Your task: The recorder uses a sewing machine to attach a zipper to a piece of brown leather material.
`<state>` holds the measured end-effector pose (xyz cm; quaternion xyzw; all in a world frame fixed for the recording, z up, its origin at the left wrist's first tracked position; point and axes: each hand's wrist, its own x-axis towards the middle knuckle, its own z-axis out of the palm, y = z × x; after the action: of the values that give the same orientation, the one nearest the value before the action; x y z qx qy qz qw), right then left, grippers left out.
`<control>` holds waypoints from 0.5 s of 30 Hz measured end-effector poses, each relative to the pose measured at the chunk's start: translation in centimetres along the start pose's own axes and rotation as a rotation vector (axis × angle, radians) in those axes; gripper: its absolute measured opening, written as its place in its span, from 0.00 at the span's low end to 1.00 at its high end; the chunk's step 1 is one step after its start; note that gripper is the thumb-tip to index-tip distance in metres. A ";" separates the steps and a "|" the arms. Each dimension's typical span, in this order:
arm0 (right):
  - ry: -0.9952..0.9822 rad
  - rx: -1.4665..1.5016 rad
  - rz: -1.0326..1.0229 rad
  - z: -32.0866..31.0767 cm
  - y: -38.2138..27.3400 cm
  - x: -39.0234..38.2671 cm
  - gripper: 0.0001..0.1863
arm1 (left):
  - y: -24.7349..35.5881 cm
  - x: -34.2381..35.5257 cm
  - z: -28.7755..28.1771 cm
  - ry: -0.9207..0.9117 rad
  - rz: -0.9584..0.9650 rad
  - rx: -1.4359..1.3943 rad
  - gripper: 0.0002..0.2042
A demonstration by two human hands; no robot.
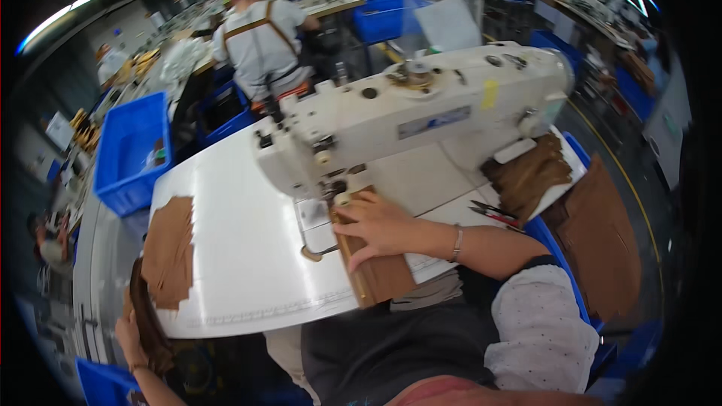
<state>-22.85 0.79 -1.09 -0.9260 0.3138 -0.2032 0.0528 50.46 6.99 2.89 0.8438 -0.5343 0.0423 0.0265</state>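
Observation:
A white sewing machine [421, 113] stands on a white tabletop [248, 256]. Under its needle end lies a long brown leather piece [380, 278] that reaches to the front edge. My right hand [380, 225] rests on this piece with fingers spread, its fingertips close to the presser foot. At the table's left end, my left hand [129, 338] is closed at the side of a dark brown leather piece [144, 304] that hangs over the edge; its fingers are partly hidden. Beside it lies a stack of brown leather pieces [169, 252].
Scissors [495, 215] and dark brown leather [534, 169] lie right of the machine. Larger brown leather sheets [598, 248] are stacked beyond the right edge. A blue bin [134, 154] stands at the far left. Another person [263, 41] works beyond the machine.

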 end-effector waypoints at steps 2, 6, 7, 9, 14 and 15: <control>-0.038 0.018 -0.003 0.0 -0.5 1.1 0.48 | 6.5 5.4 0.7 0.027 0.143 -0.027 0.27; -0.023 0.009 0.014 -0.1 -0.1 0.0 0.47 | 13.4 9.5 -2.1 0.122 0.287 -0.039 0.24; -0.016 -0.002 0.033 0.0 0.1 -0.2 0.47 | 13.7 9.3 -3.4 0.148 0.293 -0.032 0.23; 0.004 0.018 0.039 0.5 0.4 -0.5 0.46 | 13.1 8.0 -6.0 0.200 0.280 -0.013 0.21; 0.037 0.011 0.018 1.0 0.5 -0.3 0.43 | 9.7 2.1 -12.1 0.321 0.195 0.050 0.18; 0.040 0.003 0.005 0.8 0.5 -0.5 0.43 | 9.5 0.8 -13.2 0.346 0.180 0.063 0.18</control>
<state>-23.14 0.62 -2.11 -0.9208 0.3170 -0.2221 0.0484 41.65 3.34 16.11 0.7732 -0.5935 0.2056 0.0877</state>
